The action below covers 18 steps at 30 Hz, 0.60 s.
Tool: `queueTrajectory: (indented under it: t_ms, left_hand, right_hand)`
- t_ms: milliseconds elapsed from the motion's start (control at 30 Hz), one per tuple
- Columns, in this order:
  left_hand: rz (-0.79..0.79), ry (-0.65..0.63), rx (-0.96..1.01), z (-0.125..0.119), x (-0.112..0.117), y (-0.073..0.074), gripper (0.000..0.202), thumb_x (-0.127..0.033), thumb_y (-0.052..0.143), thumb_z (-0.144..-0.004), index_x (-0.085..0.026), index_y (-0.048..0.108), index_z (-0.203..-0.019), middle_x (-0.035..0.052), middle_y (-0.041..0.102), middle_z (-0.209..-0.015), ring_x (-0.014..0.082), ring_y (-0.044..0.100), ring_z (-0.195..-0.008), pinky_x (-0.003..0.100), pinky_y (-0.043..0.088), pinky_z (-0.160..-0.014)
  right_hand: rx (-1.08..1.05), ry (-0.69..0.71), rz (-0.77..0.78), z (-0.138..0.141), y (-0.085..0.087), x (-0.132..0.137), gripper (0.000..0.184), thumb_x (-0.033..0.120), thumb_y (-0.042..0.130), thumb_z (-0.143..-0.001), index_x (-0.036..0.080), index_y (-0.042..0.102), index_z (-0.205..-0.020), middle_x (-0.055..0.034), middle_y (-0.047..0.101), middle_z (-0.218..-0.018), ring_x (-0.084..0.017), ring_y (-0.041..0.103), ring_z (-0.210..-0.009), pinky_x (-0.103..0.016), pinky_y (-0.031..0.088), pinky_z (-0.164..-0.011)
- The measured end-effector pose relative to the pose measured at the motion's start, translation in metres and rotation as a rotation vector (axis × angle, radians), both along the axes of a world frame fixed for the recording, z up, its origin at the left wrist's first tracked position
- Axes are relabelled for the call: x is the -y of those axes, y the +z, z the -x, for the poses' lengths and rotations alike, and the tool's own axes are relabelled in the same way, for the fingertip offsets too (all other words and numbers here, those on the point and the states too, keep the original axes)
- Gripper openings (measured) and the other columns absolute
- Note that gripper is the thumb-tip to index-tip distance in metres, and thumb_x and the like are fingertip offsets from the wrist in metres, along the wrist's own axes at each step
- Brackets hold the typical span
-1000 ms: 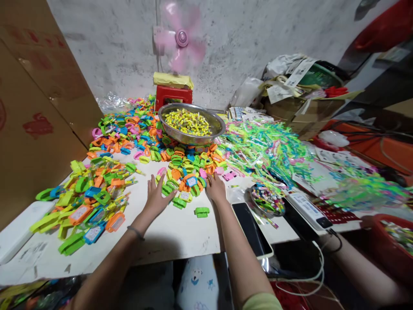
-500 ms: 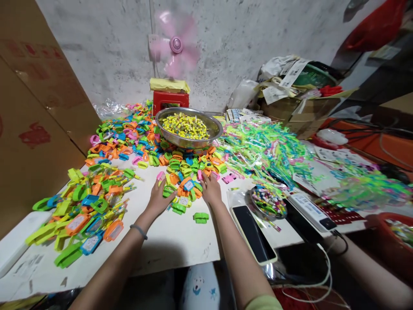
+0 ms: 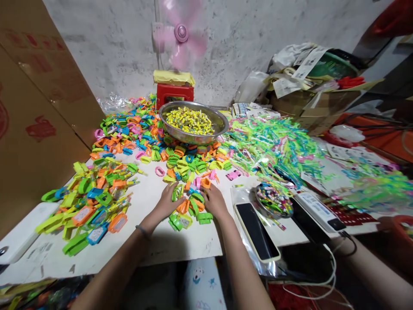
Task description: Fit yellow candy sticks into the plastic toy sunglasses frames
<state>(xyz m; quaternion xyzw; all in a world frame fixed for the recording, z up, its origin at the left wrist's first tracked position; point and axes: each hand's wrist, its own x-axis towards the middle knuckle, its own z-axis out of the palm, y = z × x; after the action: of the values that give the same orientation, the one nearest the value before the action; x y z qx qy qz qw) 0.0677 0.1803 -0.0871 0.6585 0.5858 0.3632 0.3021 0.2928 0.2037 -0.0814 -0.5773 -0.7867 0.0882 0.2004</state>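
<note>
My left hand (image 3: 167,201) rests at the left edge of a small group of toy watches (image 3: 191,206), thumb and fingers apart and touching the nearest ones. On the other side of that group is my right hand (image 3: 214,200), its fingers spread beside an orange watch (image 3: 205,183). The watches are plastic loops in green, orange, yellow and blue, lying jumbled on the white tabletop (image 3: 155,249). A larger heap of watches (image 3: 138,129) spreads behind them. One pink loop (image 3: 159,171) lies apart, beyond my left hand.
Behind stands a metal bowl (image 3: 193,138) of small yellow pieces. More watches (image 3: 90,202) are heaped at left, beside a cardboard box (image 3: 41,116). Thin colourful strips (image 3: 274,146), a phone (image 3: 256,232) and a small bowl (image 3: 274,200) lie right. Another person's arm (image 3: 371,267) reaches in.
The watches between my hands have been gathered closer together and away from the heap. A green watch that lay alone now touches the group. The view has shifted slightly.
</note>
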Motion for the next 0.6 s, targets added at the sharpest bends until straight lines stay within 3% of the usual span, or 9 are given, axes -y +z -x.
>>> queueTrajectory:
  t_ms: [200, 300, 367, 467, 600]
  left_hand:
    - [0.085, -0.05, 0.017, -0.007, 0.037, 0.01, 0.061, -0.049, 0.054, -0.088, -0.02, 0.041, -0.141, 0.0128, 0.031, -0.155, 0.0259, 0.025, -0.146, 0.042, 0.025, -0.119]
    - [0.152, -0.097, -0.004, 0.003, 0.057, 0.015, 0.071, -0.052, 0.055, -0.086, -0.021, 0.034, -0.146, 0.0126, 0.017, -0.161, 0.0284, 0.017, -0.148, 0.043, 0.024, -0.119]
    - [0.155, -0.13, -0.052, 0.013, 0.071, 0.015, 0.077, -0.054, 0.058, -0.084, -0.021, 0.032, -0.148, 0.0134, 0.015, -0.161, 0.0311, 0.016, -0.148, 0.044, 0.025, -0.119]
    - [0.052, -0.123, -0.14, 0.025, 0.092, 0.012, 0.078, -0.056, 0.064, -0.078, -0.017, 0.043, -0.143, 0.0192, 0.033, -0.153, 0.0361, 0.031, -0.142, 0.048, 0.03, -0.115]
    - [-0.094, -0.094, -0.218, 0.026, 0.115, 0.011, 0.042, -0.047, 0.059, -0.086, -0.022, 0.065, -0.119, 0.0153, 0.056, -0.127, 0.0308, 0.053, -0.119, 0.048, 0.044, -0.103]
  right_hand:
    - [-0.075, -0.059, 0.013, -0.007, -0.004, 0.042, 0.03, 0.031, 0.047, -0.095, 0.023, 0.068, -0.115, -0.0086, 0.06, -0.132, -0.028, 0.043, -0.132, -0.051, 0.028, -0.11]
    - [-0.121, -0.066, 0.02, -0.011, 0.001, 0.055, 0.03, 0.029, 0.047, -0.093, 0.026, 0.066, -0.117, -0.0068, 0.063, -0.129, -0.028, 0.047, -0.128, -0.059, 0.021, -0.11]
    - [-0.119, -0.074, 0.014, -0.014, 0.003, 0.06, 0.031, 0.025, 0.048, -0.091, 0.027, 0.066, -0.116, -0.0062, 0.066, -0.125, -0.027, 0.052, -0.123, -0.06, 0.017, -0.111]
    - [-0.071, -0.079, -0.03, -0.02, 0.004, 0.061, 0.035, 0.017, 0.049, -0.085, 0.026, 0.066, -0.115, -0.0059, 0.07, -0.116, -0.025, 0.06, -0.111, -0.056, 0.017, -0.112]
    - [-0.035, -0.093, -0.094, -0.027, 0.002, 0.053, 0.037, 0.016, 0.048, -0.082, 0.023, 0.066, -0.114, -0.0076, 0.072, -0.107, -0.024, 0.065, -0.1, -0.051, 0.029, -0.106]
